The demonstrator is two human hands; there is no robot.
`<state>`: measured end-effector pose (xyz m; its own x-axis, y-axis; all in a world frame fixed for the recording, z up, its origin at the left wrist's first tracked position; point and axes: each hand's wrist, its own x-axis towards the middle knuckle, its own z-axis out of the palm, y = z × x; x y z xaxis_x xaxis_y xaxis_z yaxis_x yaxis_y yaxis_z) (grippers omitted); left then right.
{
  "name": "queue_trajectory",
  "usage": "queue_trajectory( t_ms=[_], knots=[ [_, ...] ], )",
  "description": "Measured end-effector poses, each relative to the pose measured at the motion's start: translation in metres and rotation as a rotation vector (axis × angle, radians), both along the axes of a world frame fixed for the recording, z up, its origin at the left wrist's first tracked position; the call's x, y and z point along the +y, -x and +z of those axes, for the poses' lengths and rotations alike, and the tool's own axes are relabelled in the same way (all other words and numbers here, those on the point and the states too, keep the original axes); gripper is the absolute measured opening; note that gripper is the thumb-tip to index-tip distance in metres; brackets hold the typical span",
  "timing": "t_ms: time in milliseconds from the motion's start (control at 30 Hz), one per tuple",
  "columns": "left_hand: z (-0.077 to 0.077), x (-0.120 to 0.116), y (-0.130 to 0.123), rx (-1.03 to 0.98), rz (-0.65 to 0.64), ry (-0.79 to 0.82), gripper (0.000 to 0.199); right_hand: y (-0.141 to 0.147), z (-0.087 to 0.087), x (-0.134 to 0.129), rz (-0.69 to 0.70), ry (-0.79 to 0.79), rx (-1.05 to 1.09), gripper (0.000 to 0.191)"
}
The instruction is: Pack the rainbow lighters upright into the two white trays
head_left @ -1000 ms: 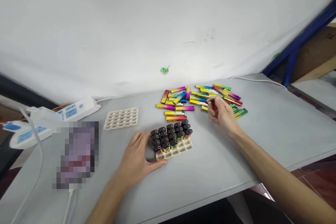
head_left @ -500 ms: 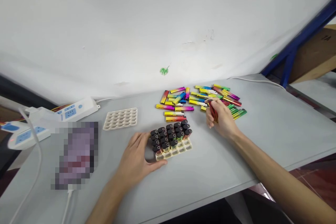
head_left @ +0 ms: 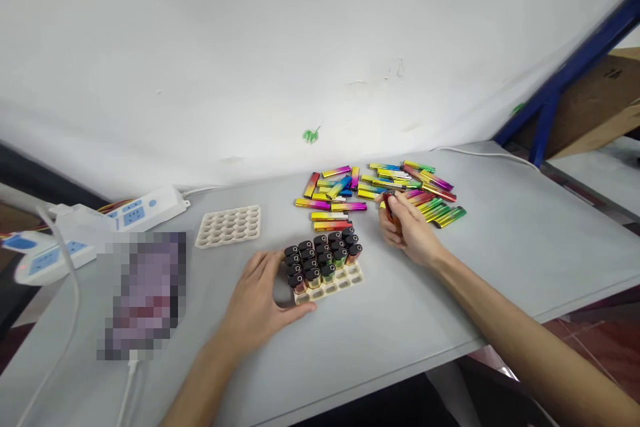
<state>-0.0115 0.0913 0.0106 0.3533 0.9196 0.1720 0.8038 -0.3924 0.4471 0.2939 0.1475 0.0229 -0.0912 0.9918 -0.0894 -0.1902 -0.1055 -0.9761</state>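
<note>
- Evidently, the right hand point(head_left: 411, 228) grips a lighter point(head_left: 391, 199), seemingly reddish, right of the tray point(head_left: 331, 288)
- The left hand point(head_left: 256, 299) clasps the tray's left end

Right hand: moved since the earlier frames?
Yes. Judged against the green mark on the wall, the right hand has shifted left, toward the partly filled lighter tray.

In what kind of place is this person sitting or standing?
Probably a small workshop or packing area: a plain grey table, shiny multicoloured lighters in a loose pile, and a blue metal frame.
</note>
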Motion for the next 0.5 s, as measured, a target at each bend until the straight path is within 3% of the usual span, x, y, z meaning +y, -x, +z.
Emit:
queue_trajectory(
  t_ms=[167,500],
  knots=[
    [0.0022,-0.0015,-0.0011,0.032,0.009,-0.014,0.066,0.0022,-0.0069,0.002,0.036,0.048,0.042,0.06],
    [0.0005,-0.0013,0.0003,0.023,0.003,-0.043,0.065,0.0066,-0.001,0.001,-0.072,0.133,-0.001,0.052]
  ],
)
